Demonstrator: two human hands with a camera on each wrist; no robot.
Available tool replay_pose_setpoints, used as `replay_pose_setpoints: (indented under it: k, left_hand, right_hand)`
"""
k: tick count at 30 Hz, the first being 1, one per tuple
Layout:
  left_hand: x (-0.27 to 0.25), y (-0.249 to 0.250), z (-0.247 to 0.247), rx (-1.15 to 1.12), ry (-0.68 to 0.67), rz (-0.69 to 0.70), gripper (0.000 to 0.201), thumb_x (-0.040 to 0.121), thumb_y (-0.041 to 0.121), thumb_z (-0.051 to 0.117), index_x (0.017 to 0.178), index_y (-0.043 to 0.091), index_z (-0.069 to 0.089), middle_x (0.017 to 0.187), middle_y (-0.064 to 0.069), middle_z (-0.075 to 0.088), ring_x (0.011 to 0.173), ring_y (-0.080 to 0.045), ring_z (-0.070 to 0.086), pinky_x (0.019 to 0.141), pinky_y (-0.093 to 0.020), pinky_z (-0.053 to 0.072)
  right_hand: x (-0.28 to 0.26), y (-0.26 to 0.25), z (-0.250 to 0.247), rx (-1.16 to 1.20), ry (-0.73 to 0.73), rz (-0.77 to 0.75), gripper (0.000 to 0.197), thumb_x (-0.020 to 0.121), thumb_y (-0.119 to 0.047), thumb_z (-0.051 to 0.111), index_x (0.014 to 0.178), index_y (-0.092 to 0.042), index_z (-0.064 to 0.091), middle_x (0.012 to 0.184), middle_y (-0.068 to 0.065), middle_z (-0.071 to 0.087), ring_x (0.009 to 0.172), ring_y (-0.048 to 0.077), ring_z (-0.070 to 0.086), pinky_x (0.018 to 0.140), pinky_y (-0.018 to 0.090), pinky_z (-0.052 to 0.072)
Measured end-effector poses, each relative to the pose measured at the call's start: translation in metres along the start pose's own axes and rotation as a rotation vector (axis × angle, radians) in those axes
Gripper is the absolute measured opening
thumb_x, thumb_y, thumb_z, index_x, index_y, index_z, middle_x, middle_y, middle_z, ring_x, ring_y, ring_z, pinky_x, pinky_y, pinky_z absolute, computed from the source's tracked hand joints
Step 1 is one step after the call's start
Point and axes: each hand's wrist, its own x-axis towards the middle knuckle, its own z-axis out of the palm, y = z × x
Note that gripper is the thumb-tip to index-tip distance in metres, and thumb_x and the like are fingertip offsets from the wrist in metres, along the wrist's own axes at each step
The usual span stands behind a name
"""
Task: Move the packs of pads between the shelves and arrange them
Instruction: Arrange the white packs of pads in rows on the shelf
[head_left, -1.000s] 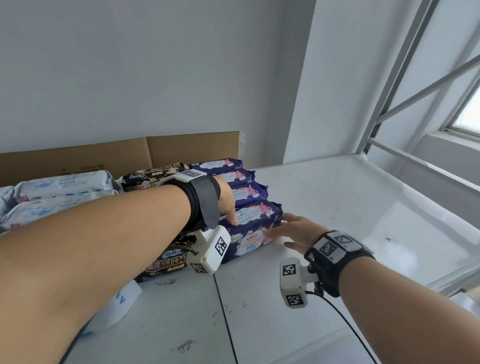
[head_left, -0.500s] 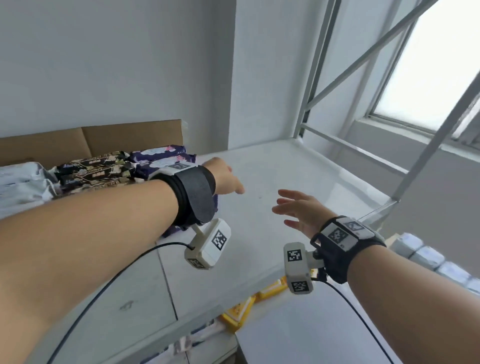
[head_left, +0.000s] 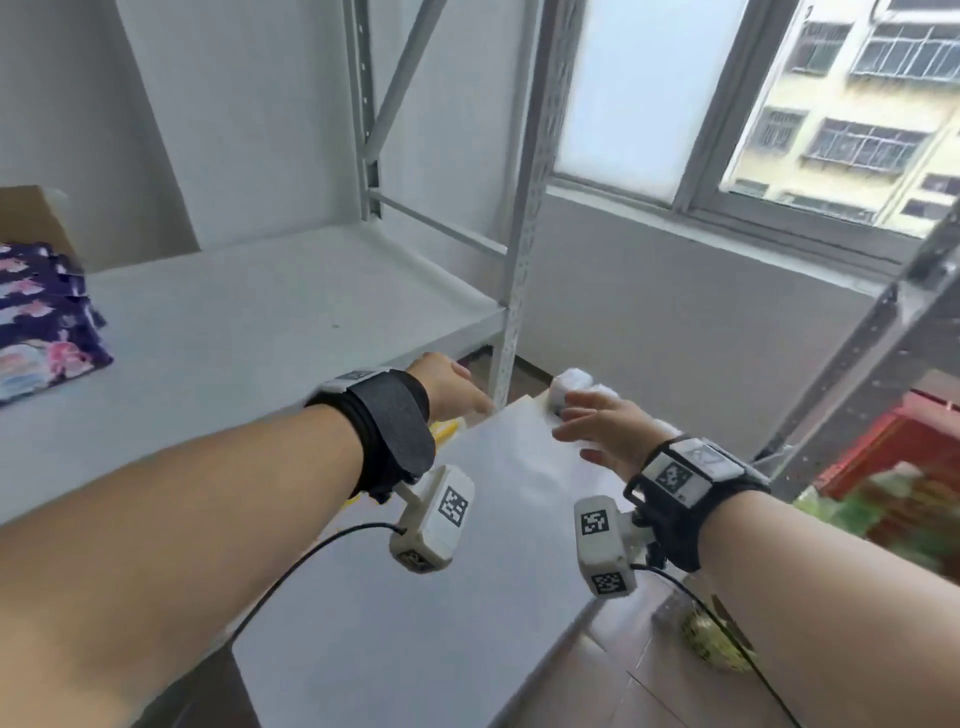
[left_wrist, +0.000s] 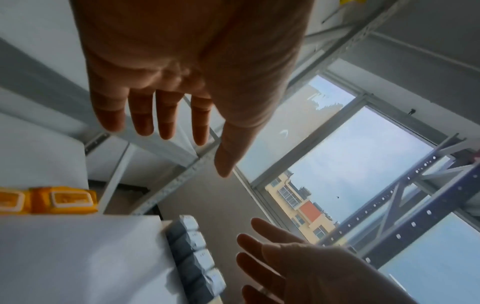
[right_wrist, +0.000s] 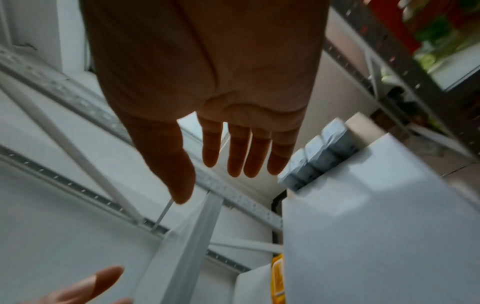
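Purple floral packs of pads (head_left: 36, 322) lie in a row at the left end of the white upper shelf (head_left: 270, 322). My left hand (head_left: 452, 392) is off the shelf's front edge, fingers straight and empty (left_wrist: 166, 115). My right hand (head_left: 597, 426) hovers open over a lower white surface (head_left: 467, 571), beside a row of pale blue-white packs (head_left: 571, 387) (left_wrist: 200, 246) (right_wrist: 319, 152). Yellow packs (left_wrist: 49, 199) (right_wrist: 278, 275) sit on a shelf below.
A grey shelf upright (head_left: 519, 260) stands just behind my hands. A cardboard flap (head_left: 26, 218) rises behind the purple packs. At the right is a dark rack post (head_left: 852, 353) with red and green goods (head_left: 893, 483). A window (head_left: 779, 104) fills the back wall.
Both hands left the purple packs and moved right and down, off the upper shelf toward the pale packs. The view swung right toward the window.
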Motion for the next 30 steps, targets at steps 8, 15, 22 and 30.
replay_pose_setpoints:
  k: [8, 15, 22, 30]
  left_hand:
    - [0.031, 0.043, 0.128, 0.028, -0.18, -0.042, 0.056, 0.075, 0.024, 0.077, 0.125, 0.014, 0.054, 0.125, -0.005, 0.056, 0.105, -0.019, 0.054, 0.085, -0.027, 0.041]
    - [0.108, 0.064, 0.2, 0.035, -0.166, -0.106, 0.053, 0.075, 0.023, 0.076, 0.123, 0.014, 0.056, 0.12, -0.005, 0.059, 0.105, -0.019, 0.056, 0.085, -0.026, 0.043]
    - [0.206, 0.085, 0.272, 0.0, -0.165, -0.236, 0.056, 0.077, 0.017, 0.075, 0.128, 0.007, 0.052, 0.127, -0.009, 0.056, 0.118, -0.022, 0.054, 0.096, -0.026, 0.044]
    - [0.264, 0.082, 0.341, 0.017, -0.126, -0.382, 0.026, 0.077, 0.017, 0.072, 0.099, 0.013, 0.061, 0.096, -0.001, 0.057, 0.094, -0.02, 0.053, 0.083, -0.025, 0.044]
  right_hand:
    - [0.029, 0.06, -0.121, 0.05, 0.124, 0.07, 0.06, 0.072, 0.003, 0.073, 0.125, -0.02, 0.057, 0.102, -0.006, 0.061, 0.107, 0.017, 0.058, 0.091, 0.034, 0.043]
    - [0.114, 0.084, -0.182, 0.036, 0.127, 0.095, 0.05, 0.071, 0.004, 0.072, 0.11, -0.025, 0.059, 0.116, 0.0, 0.06, 0.112, 0.019, 0.056, 0.096, 0.037, 0.042]
    - [0.219, 0.099, -0.245, -0.026, 0.107, 0.156, 0.054, 0.07, 0.006, 0.072, 0.116, -0.02, 0.06, 0.108, -0.001, 0.061, 0.105, 0.017, 0.057, 0.086, 0.032, 0.042]
    - [0.306, 0.129, -0.286, -0.219, -0.03, 0.245, 0.059, 0.073, 0.003, 0.073, 0.126, -0.017, 0.056, 0.123, 0.004, 0.058, 0.106, 0.018, 0.053, 0.086, 0.029, 0.041]
